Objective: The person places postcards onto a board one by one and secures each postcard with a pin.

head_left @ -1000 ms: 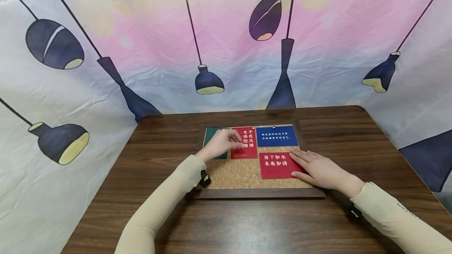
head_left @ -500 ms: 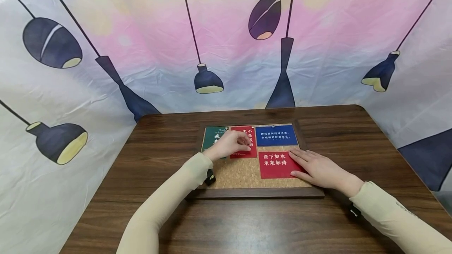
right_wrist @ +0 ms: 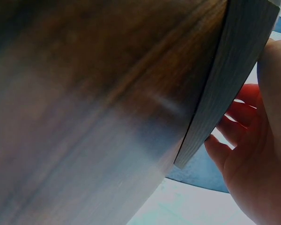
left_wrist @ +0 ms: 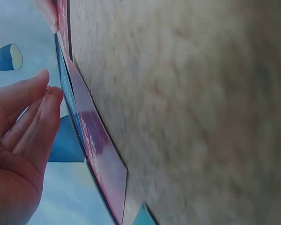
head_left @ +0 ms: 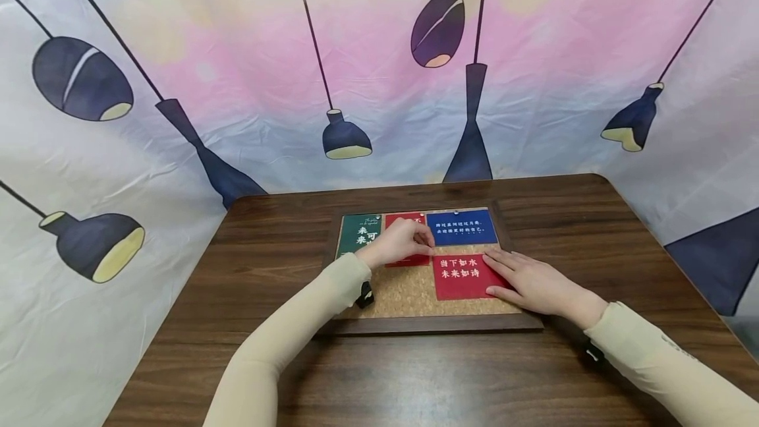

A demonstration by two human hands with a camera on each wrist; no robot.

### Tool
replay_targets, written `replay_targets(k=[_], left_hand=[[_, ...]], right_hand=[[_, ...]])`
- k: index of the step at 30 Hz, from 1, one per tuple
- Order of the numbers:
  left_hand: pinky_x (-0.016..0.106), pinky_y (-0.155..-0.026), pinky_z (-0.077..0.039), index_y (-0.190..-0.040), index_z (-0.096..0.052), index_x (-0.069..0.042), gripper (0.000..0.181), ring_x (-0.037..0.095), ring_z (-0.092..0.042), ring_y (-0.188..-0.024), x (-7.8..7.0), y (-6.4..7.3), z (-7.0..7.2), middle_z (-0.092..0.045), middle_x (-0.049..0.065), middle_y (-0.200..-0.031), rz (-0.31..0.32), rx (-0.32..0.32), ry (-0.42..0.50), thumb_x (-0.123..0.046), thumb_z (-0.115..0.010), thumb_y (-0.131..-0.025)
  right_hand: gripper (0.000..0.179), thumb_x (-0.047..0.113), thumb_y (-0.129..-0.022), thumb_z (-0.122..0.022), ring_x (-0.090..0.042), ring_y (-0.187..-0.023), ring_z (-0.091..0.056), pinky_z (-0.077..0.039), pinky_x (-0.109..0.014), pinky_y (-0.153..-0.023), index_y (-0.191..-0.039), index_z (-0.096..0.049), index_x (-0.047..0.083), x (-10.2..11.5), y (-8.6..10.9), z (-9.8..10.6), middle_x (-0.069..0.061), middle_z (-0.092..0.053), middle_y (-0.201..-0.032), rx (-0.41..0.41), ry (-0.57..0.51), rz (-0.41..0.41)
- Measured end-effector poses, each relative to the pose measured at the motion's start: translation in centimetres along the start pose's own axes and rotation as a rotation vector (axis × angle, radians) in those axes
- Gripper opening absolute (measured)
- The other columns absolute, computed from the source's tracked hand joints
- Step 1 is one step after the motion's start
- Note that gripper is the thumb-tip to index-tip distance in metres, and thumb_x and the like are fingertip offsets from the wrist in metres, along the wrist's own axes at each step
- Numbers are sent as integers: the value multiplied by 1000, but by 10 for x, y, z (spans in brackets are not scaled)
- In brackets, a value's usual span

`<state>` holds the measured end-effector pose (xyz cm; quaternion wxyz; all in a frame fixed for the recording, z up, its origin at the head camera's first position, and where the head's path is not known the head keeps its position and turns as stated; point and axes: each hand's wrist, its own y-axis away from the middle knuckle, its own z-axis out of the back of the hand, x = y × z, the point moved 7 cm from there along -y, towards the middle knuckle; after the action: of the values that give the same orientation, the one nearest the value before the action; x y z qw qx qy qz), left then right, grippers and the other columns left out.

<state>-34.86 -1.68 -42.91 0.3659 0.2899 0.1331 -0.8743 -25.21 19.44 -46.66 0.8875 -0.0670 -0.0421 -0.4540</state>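
My left hand (head_left: 402, 242) is held over the upright red card (head_left: 409, 261) on the cork board (head_left: 397, 295). Its thumb and forefinger meet at the tips; in the left wrist view they pinch what looks like a small pin (left_wrist: 48, 88), mostly hidden by the fingertips. My right hand (head_left: 536, 282) lies with fingers extended on the right end of the wide red card (head_left: 459, 275), at the board's right side. This card shows two lines of white characters; its right end is covered by the fingers. No pushpin shows on its visible part.
A green card (head_left: 356, 232) and a blue card (head_left: 462, 226) lie along the board's top, with pushpins at their upper edges. The board has a dark wooden frame (head_left: 433, 325) and lies on a brown table (head_left: 273, 229). Behind hangs a lamp-patterned cloth (head_left: 391, 84).
My left hand has moved rightward from the green card across the upright red card, towards the wide red card, uncovering the green card. The right hand has stayed in place.
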Motion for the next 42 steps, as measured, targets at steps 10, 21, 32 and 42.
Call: replay_targets(k=[10, 21, 32, 42], left_hand=[[22, -81, -53, -102, -79, -11, 11, 4, -67, -84, -2, -4, -8, -75, -4, -97, 29, 23, 60, -9, -74, -93], [23, -86, -53, -104, -80, -12, 13, 5, -68, -95, -1, -3, -12, -76, -2, -102, 8, 48, 29, -10, -69, -96], [23, -87, -52, -115, -74, -9, 20, 2, -69, -90, -1, -2, -21, -76, -5, -95, 58, 127, 177, -5, -68, -96], [29, -89, -54, -125, -65, -8, 32, 9, -69, -88, 4, -7, -21, -74, -3, -90, 166, 121, 228, -2, -69, -94]], right_hand=[[73, 55, -97, -60, -36, -136, -50, -42, -53, -107, -149, -50, 4, 1, -1, 2, -17, -47, -152, 2, -4, 0], [72, 53, -96, -61, -35, -136, -49, -43, -52, -107, -148, -50, 4, 3, -1, 3, -17, -47, -152, -5, 4, 7], [72, 54, -96, -61, -35, -136, -50, -42, -53, -108, -148, -51, 4, 3, 0, 2, -17, -47, -152, -17, -3, 9], [72, 54, -97, -59, -34, -137, -48, -41, -53, -109, -148, -50, 4, 3, -1, 3, -17, -46, -153, -3, -15, 10]])
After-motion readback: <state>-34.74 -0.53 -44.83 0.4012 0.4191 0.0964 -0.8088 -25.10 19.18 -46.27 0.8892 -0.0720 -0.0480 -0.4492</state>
